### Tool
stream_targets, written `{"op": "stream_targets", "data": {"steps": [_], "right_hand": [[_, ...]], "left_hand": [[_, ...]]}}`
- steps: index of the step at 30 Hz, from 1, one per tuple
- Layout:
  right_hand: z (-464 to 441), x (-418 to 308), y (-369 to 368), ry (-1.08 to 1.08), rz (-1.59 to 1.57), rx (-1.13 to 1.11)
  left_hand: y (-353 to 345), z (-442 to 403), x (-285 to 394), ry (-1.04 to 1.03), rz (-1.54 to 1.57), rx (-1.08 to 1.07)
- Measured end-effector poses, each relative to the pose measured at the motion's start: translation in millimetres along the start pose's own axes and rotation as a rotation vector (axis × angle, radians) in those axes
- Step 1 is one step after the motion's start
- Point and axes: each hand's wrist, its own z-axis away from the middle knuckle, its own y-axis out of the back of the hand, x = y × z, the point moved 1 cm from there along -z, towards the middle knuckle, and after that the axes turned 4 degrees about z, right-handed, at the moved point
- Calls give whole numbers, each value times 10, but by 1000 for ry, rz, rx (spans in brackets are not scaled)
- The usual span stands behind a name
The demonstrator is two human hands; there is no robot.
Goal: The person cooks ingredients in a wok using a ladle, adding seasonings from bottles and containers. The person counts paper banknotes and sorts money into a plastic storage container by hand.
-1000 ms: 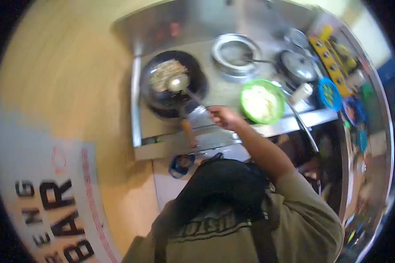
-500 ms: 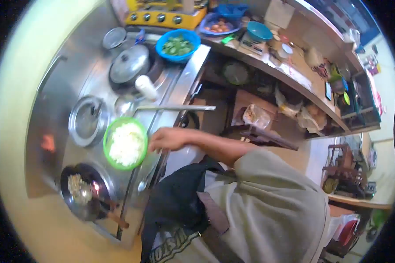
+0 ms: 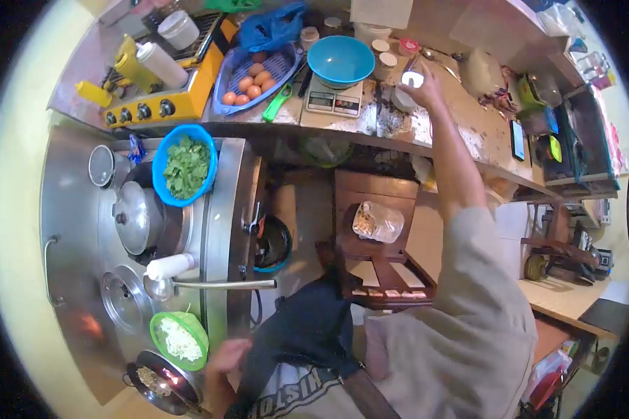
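My right hand [image 3: 426,85] reaches over the back counter, its fingers closed round a small clear container [image 3: 404,99] with a bright white top. What is inside the container cannot be made out. My left hand [image 3: 228,355] is low beside the stove, just right of a green bowl [image 3: 203,328] of chopped white vegetable [image 3: 180,340]. Its fingers are blurred and partly hidden. Below that bowl, a dark wok [image 3: 164,405] holds browned food [image 3: 150,380], with a flame showing at its side.
A blue bowl of leafy greens [image 3: 186,167], a lidded pot [image 3: 138,218] and a white bottle [image 3: 171,266] stand on the steel stove top. A metal handle [image 3: 237,284] juts over its edge. Along the counter are eggs in a basket [image 3: 223,87] and a teal bowl [image 3: 339,59] on a scale [image 3: 333,101].
My right hand has gone from beside the green bowl to the container on the back counter. My left hand has come into view by the stove. The view has turned toward the counter.
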Motion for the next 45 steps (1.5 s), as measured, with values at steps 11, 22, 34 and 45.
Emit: {"op": "stream_targets", "data": {"steps": [11, 22, 34, 45], "right_hand": [[-140, -13, 254, -40, 120, -507], [-634, -551, -511, 26, -63, -370], [780, -642, 627, 198, -378, -435], [1796, -762, 1606, 602, -262, -712]], "left_hand": [[-1050, -845, 2860, -477, -109, -284], [-1175, -846, 2488, -313, 30, -367], [-1533, -1800, 3639, -574, 522, -265], [-2073, -1911, 4018, -348, 632, -587]]}}
